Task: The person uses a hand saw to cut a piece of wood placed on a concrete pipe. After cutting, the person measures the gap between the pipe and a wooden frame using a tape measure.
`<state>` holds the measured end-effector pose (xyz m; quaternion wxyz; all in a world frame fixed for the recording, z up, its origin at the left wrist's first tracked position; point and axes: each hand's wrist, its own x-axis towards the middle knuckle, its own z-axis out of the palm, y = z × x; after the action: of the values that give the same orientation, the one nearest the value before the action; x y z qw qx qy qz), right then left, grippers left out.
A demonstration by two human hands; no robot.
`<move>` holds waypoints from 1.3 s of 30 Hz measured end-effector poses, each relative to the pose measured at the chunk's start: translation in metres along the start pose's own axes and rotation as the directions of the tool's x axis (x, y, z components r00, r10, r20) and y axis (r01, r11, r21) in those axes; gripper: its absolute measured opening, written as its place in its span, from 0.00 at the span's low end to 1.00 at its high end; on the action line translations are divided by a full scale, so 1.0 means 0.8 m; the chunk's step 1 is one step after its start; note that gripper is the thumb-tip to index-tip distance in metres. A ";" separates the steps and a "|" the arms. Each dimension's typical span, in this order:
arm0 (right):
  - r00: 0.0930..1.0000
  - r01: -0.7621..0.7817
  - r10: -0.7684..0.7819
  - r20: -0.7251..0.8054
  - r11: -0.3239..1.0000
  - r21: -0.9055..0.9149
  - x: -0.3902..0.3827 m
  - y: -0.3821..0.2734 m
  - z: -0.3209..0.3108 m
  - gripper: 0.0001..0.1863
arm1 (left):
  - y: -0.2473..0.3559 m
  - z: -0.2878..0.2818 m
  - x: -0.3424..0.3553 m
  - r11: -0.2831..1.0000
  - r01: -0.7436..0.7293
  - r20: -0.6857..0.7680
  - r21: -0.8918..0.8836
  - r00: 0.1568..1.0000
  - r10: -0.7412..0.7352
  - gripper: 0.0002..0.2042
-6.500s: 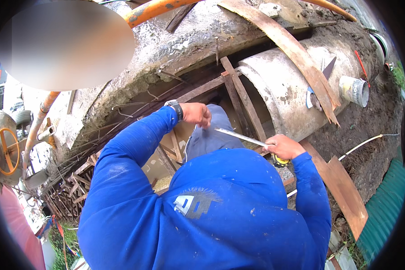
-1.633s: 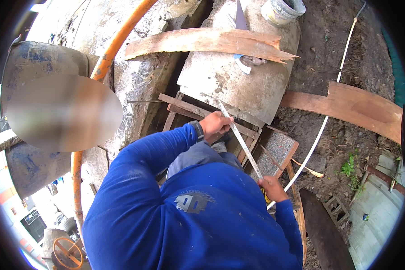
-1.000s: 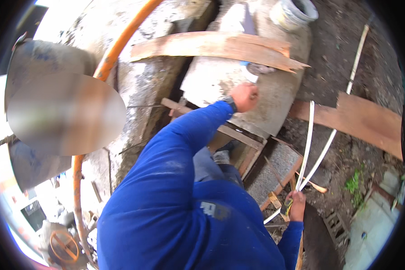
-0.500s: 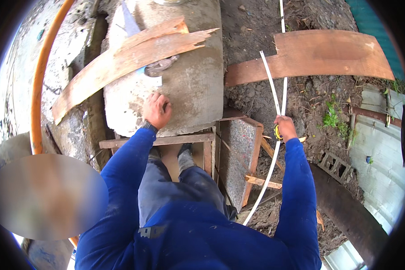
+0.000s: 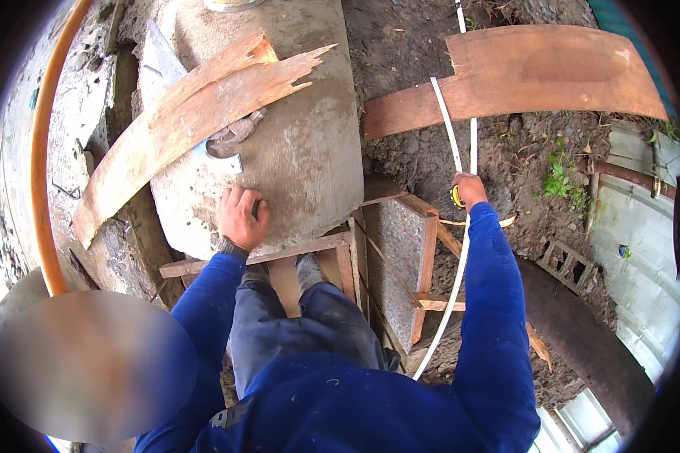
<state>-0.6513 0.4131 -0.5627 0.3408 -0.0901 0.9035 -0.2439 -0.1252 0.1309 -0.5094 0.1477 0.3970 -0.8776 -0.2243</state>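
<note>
My left hand (image 5: 242,217) rests on the grey concrete slab (image 5: 302,166), thumb and fingers apart and slightly bent, with nothing visible in it. My right hand (image 5: 472,189) is closed around a yellow tape measure (image 5: 456,198). From that hand a narrow pale blade (image 5: 446,124) reaches forward, its free tip just over the right plywood piece (image 5: 536,75). Beside it runs a long thin white strip (image 5: 449,313), passing at or under the right hand; whether I grip it too, I cannot tell. A splintered plywood piece (image 5: 181,113) lies across the slab beyond my left hand.
Partly beneath the splintered plywood sits a hammer-like tool (image 5: 234,136). A wooden frame (image 5: 310,248) borders the slab before my legs. An orange hose (image 5: 44,158) curves at left. Rough soil, a hollow block (image 5: 565,266) and metal sheets (image 5: 642,249) lie right. A blurred oval covers the lower left.
The whole view has turned slightly, so the left side sits lower and the right side higher. Left hand stays on the slab; right hand still holds the tape measure.
</note>
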 end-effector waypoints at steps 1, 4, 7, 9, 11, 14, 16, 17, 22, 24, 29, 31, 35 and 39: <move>1.000 -0.021 0.021 0.004 1.000 -0.016 -0.001 -0.001 -0.004 0.15 | -0.001 0.000 0.000 1.000 -0.001 0.000 0.006 1.000 0.001 0.08; 0.999 -0.049 0.048 -0.005 0.996 -0.077 -0.011 -0.001 -0.009 0.16 | 0.003 0.000 -0.001 1.000 0.005 0.002 0.019 1.000 -0.005 0.09; 0.999 -0.012 0.008 -0.032 0.992 -0.127 -0.013 0.027 -0.013 0.19 | 0.005 -0.002 0.001 1.000 0.000 0.014 0.015 1.000 0.000 0.09; 0.999 0.003 -0.009 -0.042 0.990 -0.144 -0.012 0.039 -0.010 0.21 | 0.006 -0.003 0.004 1.000 -0.005 0.019 0.008 1.000 0.004 0.09; 0.995 -0.003 -0.014 -0.098 0.986 -0.166 -0.012 0.041 -0.005 0.20 | 0.005 -0.001 0.002 1.000 -0.002 0.017 0.008 1.000 0.001 0.09; 0.991 0.008 -0.035 -0.129 0.978 -0.207 -0.012 0.039 -0.001 0.20 | 0.003 0.002 0.000 1.000 0.001 0.008 0.022 1.000 -0.001 0.09; 0.990 0.013 -0.043 -0.135 0.977 -0.214 -0.009 0.047 -0.001 0.20 | 0.003 0.003 0.001 1.000 0.000 0.003 0.028 1.000 0.000 0.09; 0.990 0.013 -0.042 -0.137 0.978 -0.207 -0.007 0.051 -0.001 0.20 | 0.004 0.003 0.001 1.000 0.002 0.002 0.028 1.000 -0.002 0.09; 0.987 0.016 -0.045 -0.151 0.982 -0.188 0.002 0.066 0.003 0.21 | 0.008 0.000 0.001 0.999 0.016 0.016 0.038 1.000 -0.017 0.09; 0.987 0.009 -0.041 -0.154 0.980 -0.200 0.002 0.068 0.004 0.21 | 0.009 0.000 0.003 0.999 0.013 0.015 0.043 1.000 -0.013 0.09; 0.987 0.007 -0.044 -0.153 0.973 -0.232 -0.005 0.055 0.003 0.21 | 0.005 0.004 0.000 0.999 0.005 0.009 0.053 1.000 -0.006 0.09; 0.988 -0.001 -0.033 -0.150 0.975 -0.222 -0.008 0.050 0.001 0.21 | 0.003 0.006 -0.001 0.998 0.006 0.015 0.059 1.000 -0.007 0.10; 0.987 0.000 -0.035 -0.156 0.976 -0.220 -0.005 0.056 0.002 0.21 | 0.006 0.003 0.001 0.998 0.001 0.009 0.067 1.000 -0.001 0.09; 0.982 0.016 -0.064 -0.176 0.965 -0.260 0.001 0.067 0.004 0.22 | 0.010 0.001 0.003 0.998 0.005 0.009 0.065 1.000 -0.005 0.09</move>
<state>-0.6498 0.4578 -0.5919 0.2370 -0.1292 0.9529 -0.1385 -0.1322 0.1341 -0.5057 0.1299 0.4028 -0.8842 -0.1978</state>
